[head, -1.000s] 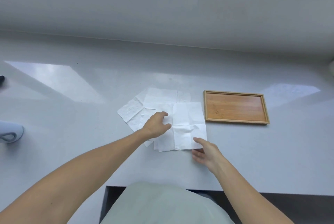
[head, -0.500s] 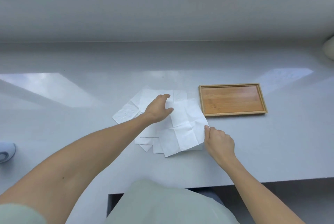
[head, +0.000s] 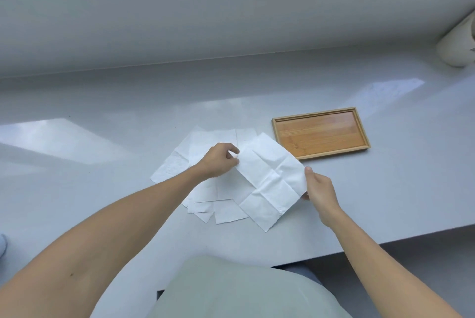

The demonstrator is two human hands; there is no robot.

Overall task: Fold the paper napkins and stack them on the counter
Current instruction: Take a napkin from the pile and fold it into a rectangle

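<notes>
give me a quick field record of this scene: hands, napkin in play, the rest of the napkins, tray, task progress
left hand: pinches the left edge of the top napkin
right hand: pinches its right edge
top napkin: unfolded, creased, held between both hands over the pile
loose napkins: overlapping, unfolded, flat on the counter
wooden tray: right of the pile, nothing in it
progress: no folded stack visible yet
</notes>
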